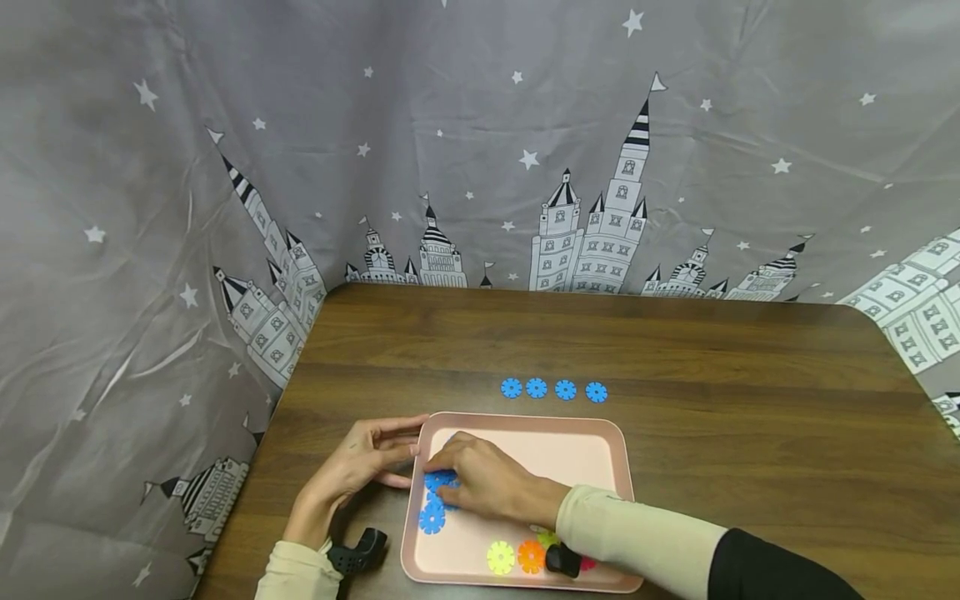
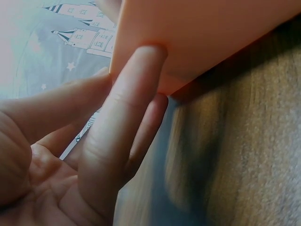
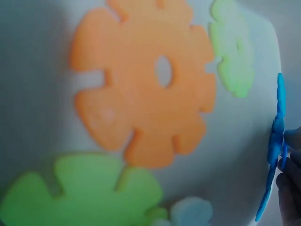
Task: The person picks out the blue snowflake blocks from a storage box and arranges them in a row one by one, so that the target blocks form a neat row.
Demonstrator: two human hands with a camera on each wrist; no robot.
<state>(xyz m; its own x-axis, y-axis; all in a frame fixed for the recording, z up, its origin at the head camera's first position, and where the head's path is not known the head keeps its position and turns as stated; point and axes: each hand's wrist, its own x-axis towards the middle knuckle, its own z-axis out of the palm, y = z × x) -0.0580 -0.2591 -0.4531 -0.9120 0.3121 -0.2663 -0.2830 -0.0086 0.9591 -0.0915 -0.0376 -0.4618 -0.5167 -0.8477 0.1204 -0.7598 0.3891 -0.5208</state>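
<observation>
A pink tray (image 1: 517,582) lies on the table. My left hand (image 1: 367,454) steadies its left side, extended fingers touching the outer wall; in the left wrist view a fingertip (image 2: 150,54) presses against that wall. Over the tray's left part, my right hand (image 1: 480,479) has curled fingers among overlapping blue notched discs (image 1: 432,518), partly hiding them. The right wrist view shows fingertips (image 3: 292,162) around the edge of a blue notched disc (image 3: 276,141). Also in the tray are a yellow disc (image 1: 501,557) and an orange disc (image 1: 531,556).
Behind the tray, several blue discs (image 1: 536,388) form a row on the wooden table (image 1: 750,433). A green disc (image 1: 547,538) and a pink disc (image 1: 588,564) are partly covered by the right arm. A grey castle-print curtain (image 1: 465,108) hangs behind.
</observation>
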